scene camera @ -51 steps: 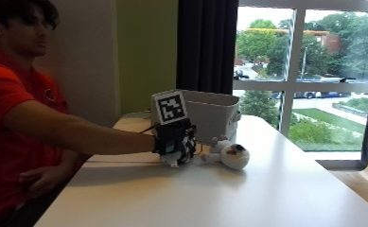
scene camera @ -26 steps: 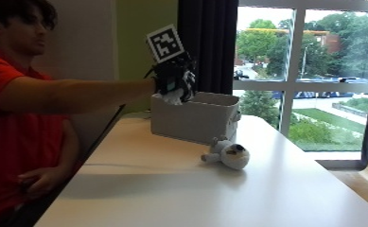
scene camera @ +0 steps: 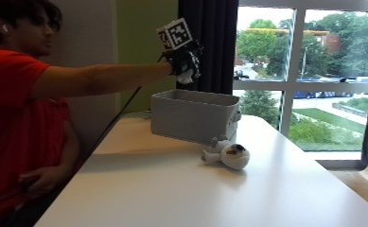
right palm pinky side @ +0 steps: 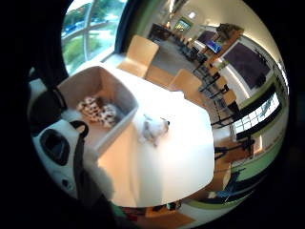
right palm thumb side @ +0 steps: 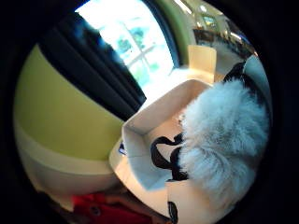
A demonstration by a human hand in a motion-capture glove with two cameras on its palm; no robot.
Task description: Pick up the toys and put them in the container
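My gloved right hand [scene camera: 183, 62] is raised high above the grey container [scene camera: 196, 116] and grips a white fluffy toy [scene camera: 186, 77]. That toy [right palm thumb side: 224, 144] fills much of the thumb side palm view, over the open container [right palm thumb side: 149, 126]. A brown-and-white spotted toy [right palm pinky side: 98, 111] lies inside the container [right palm pinky side: 119, 93]. Another white plush toy [scene camera: 229, 154] lies on the white table [scene camera: 171, 189] just in front of the container's corner; the same plush toy [right palm pinky side: 153, 129] shows on the table in the little finger side palm view.
The container stands near the table's far end, by a large window [scene camera: 309, 71] and a dark curtain [scene camera: 205, 42]. Wooden chairs [right palm pinky side: 186, 83] stand beyond the table. The person's bare hand [scene camera: 39, 179] rests at their side near the table's edge.
The gloved hand has risen from the table beside the plush toy, carrying the white fluffy toy up to a spot above the container.
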